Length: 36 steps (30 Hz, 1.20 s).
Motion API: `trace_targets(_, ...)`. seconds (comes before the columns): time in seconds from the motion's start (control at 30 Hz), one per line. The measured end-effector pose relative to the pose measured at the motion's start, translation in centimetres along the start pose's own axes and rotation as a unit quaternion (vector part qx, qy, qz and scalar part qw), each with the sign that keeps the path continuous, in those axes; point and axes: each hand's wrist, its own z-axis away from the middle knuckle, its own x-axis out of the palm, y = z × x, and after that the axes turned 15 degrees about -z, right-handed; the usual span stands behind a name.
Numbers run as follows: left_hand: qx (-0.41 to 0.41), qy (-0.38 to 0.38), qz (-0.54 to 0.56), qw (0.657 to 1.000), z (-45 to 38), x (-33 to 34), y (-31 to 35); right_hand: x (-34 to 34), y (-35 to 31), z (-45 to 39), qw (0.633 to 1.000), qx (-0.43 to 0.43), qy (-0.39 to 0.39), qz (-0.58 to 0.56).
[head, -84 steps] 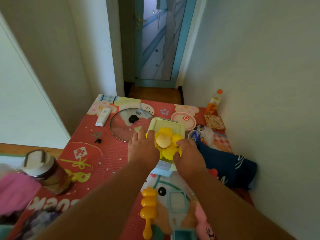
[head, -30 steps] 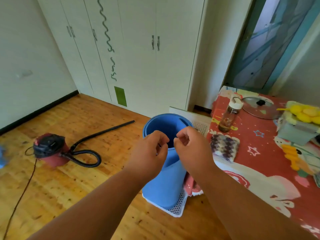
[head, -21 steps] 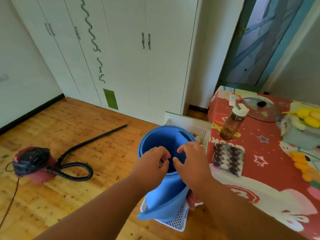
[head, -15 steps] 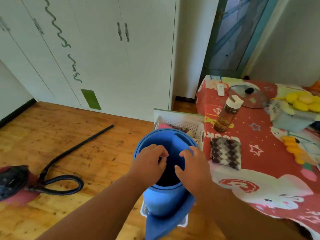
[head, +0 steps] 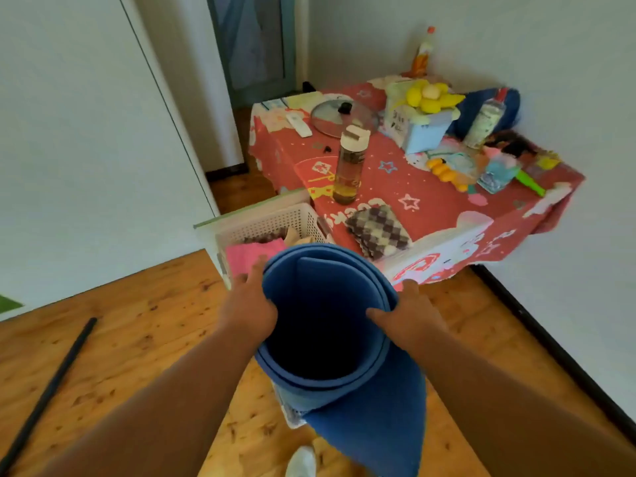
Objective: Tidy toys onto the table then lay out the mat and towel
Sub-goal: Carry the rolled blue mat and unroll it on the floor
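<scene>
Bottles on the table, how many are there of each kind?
Amber bottle with white lid: 1
Clear bottle with red cap: 1
Orange bottle in the corner: 1
Total: 3

Glass pot lid [head: 344, 118] with black knob, beside a white remote [head: 299, 122]. Amber bottle [head: 349, 166] with white cap, upright. Clear bottle [head: 483, 122] near the wall. Orange bottle [head: 421, 55] in the corner. Black pole [head: 48, 394] lying on the wooden floor [head: 130, 325].
</scene>
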Motion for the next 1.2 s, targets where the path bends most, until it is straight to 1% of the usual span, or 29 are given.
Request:
trace_targets(0.03, 0.001, -0.015, 0.033, 0.999, -0.1, 0.2, 0.1, 0.0, 0.4, 0.5, 0.998, 0.033, -0.018, -0.046)
trace_targets(0.1, 0.017, -0.028, 0.086, 0.996, -0.5, 0.4, 0.8, 0.2, 0.9, 1.3, 0.995, 0.044, -0.017, -0.09)
trace_targets(0.2, 0.023, -0.027, 0.09, 0.995, -0.9, 0.6, 2.3, 0.7, 0.9, 1.8, 0.992, 0.051, -0.01, -0.112)
trace_targets(0.27, 0.017, -0.031, 0.081, 0.996, -1.0, 0.9, 2.8, 0.8, 0.9, 1.9, 0.993, 0.063, -0.006, -0.098)
trace_targets(0.37, 0.028, -0.037, 0.067, 0.997, -1.6, 1.1, 2.6, 1.1, 1.4, 1.7, 0.994, 0.058, 0.009, -0.088)
trace_targets(0.5, 0.047, -0.086, 0.01, 0.995, -3.3, 0.0, 1.6, 1.7, 2.0, 2.6, 0.99, 0.059, 0.022, -0.129)
trace_targets(0.63, 0.114, -0.104, -0.044, 0.987, -4.8, -0.9, 1.1, 2.4, 1.0, 3.7, 0.991, 0.076, 0.059, -0.094)
trace_targets(0.73, 0.17, -0.086, -0.073, 0.979, -5.4, -2.3, 1.4, 2.1, -0.6, 4.4, 0.989, 0.086, 0.094, -0.08)
trace_targets(0.83, 0.2, -0.065, -0.125, 0.97, -5.2, -4.5, 1.4, 1.6, -2.0, 5.6, 0.984, 0.089, 0.134, -0.075)
trace_targets(0.93, 0.22, -0.074, -0.139, 0.963, -5.3, -6.3, 1.3, 1.6, -3.3, 6.9, 0.98, 0.079, 0.166, -0.079)
trace_targets(1.03, 0.249, -0.065, -0.14, 0.956, -4.8, -7.9, 0.9, 1.5, -4.0, 8.5, 0.974, 0.073, 0.189, -0.098)
trace_targets(1.2, 0.279, -0.12, -0.136, 0.943, -2.6, -9.4, 0.1, 0.9, -4.3, 10.8, 0.968, 0.073, 0.208, -0.116)
